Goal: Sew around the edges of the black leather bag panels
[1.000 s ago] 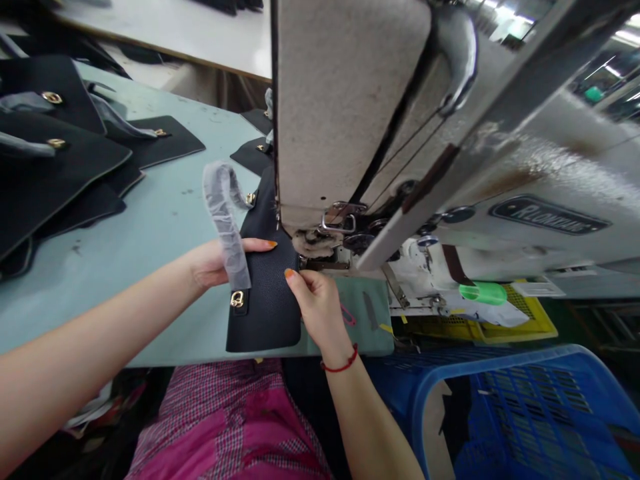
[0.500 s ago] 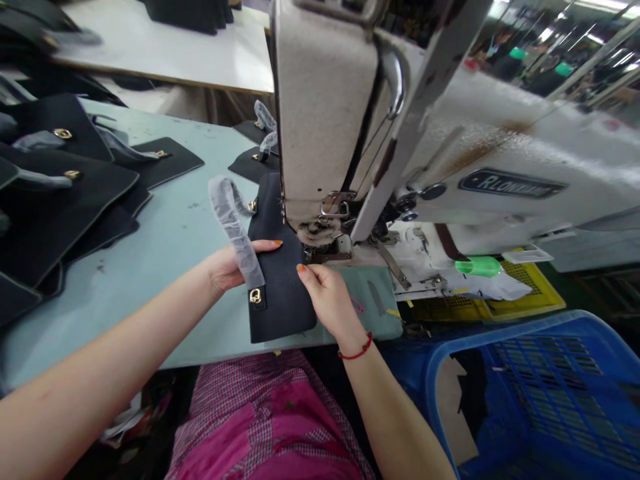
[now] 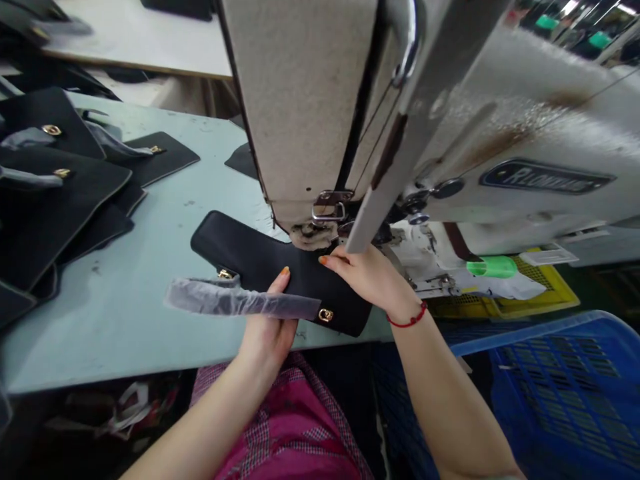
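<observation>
Black panel point(image 3: 306, 279) on the pale green bench point(image 3: 165, 220), near the middle, slanting from far left to near right, far edge running in beneath the head of the sewing machine point(image 3: 300, 120). Along the near side, a plastic-wrapped strap point(image 3: 250, 303) with gold-coloured fittings point(image 3: 325, 315) at either end. Left hand point(image 3: 267, 327) at the near edge, passing under the strap, thumb on top and fingers tucked below: grip seemingly closed on that edge. Right hand point(image 3: 373, 277) close to the machine, thumb on the panel, partly behind a grey bar point(image 3: 380, 193); impossible to tell whether pinching the far edge or only pressing.

For good handling here, best to hold the panel level, guide the far edge evenly with both hands, turn gently from the left, and leave strap and metal well away from the needle area. Right fingertips best kept clear too.

To the left, more black panels point(image 3: 55, 193) in an overlapping pile. To the near right, partly behind the right forearm, a blue crate point(image 3: 525, 333); something pale and something dark inside, too little showing to name. Farther off, a yellow crate point(image 3: 565, 301) with a white bag-like thing point(image 3: 525, 287), inside or across the top, impossible to tell.
</observation>
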`<state>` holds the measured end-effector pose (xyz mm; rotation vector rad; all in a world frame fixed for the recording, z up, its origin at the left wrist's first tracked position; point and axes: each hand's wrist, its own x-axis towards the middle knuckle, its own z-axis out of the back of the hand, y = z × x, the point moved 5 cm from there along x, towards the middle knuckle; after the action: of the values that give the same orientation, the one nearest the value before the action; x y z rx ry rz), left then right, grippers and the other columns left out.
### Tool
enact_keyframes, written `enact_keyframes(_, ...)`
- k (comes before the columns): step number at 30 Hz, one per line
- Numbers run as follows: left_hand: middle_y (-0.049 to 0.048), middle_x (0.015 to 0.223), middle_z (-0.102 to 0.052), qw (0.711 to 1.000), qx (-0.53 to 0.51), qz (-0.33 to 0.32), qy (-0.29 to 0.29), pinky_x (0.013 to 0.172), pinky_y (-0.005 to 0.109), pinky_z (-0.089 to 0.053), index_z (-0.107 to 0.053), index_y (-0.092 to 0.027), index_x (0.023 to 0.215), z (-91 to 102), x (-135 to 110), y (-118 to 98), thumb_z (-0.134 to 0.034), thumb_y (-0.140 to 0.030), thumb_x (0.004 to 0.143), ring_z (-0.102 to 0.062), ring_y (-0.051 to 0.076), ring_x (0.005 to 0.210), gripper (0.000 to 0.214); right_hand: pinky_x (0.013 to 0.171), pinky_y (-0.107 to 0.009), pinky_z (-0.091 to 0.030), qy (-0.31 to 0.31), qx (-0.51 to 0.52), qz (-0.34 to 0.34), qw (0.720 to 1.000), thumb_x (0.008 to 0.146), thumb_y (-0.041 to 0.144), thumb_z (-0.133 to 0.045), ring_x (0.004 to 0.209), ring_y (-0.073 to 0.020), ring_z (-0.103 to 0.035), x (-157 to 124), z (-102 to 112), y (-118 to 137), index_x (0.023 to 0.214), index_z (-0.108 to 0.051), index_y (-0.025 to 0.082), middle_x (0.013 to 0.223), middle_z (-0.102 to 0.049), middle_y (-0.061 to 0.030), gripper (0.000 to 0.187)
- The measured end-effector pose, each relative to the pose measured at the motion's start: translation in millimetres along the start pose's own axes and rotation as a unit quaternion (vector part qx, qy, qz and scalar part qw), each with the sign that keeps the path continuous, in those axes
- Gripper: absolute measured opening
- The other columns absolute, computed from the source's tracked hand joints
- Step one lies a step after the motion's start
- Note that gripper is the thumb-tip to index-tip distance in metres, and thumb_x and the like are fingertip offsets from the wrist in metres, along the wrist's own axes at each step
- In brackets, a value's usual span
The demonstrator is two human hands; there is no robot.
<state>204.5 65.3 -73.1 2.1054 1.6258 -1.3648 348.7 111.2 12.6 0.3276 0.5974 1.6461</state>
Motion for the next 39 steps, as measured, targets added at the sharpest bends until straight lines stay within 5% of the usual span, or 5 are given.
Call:
enact_keyframes(14, 0.0125, 0.100, -0.078, 0.999, -0.014, -0.023, 0.046, 0.089, 0.032, -0.061, -0.071, -0.005, 0.106, -4.9, 0, -2, -0.060, -0.002, 0.088, -0.076, 0.019, 0.083, 0.022, 0.053, -0.025, -0.022, 0.002, 0.001, -0.008, 1.000, 0.093, 0.036, -0.061, 0.054, -0.0085, -0.038, 0, 0, -1, 0.060, -0.063, 0.014, 0.055, -0.047, 0.0024, 0.040)
enact_keyframes(25, 0.0148, 0.099, -0.078, 0.999, -0.002, -0.045, 0.022, 0.096, 0.037, -0.059, -0.071, -0.003, 0.107, -7.6, -1, -3, -0.059, -0.003, 0.088, -0.075, 0.024, 0.095, 0.023, 0.059, -0.025, -0.030, -0.018, 0.032, -0.010, 0.999, 0.094, 0.034, -0.063, 0.065, -0.0132, -0.058, -4, -1, -2, 0.072, -0.073, 0.015, 0.066, -0.066, -0.0019, 0.031)
enact_keyframes(39, 0.0128, 0.089, -0.078, 0.993, 0.097, -0.032, 0.057, 0.084, 0.034, -0.063, -0.074, -0.008, 0.091, -6.3, 18, -28, -0.064, -0.004, 0.083, -0.076, 0.024, 0.085, 0.014, 0.064, -0.024, -0.038, -0.071, 0.162, 0.020, 0.984, 0.095, 0.031, -0.060, 0.070, -0.0145, -0.061, -9, -21, -9, 0.076, -0.073, 0.014, 0.074, -0.070, -0.0040, 0.028)
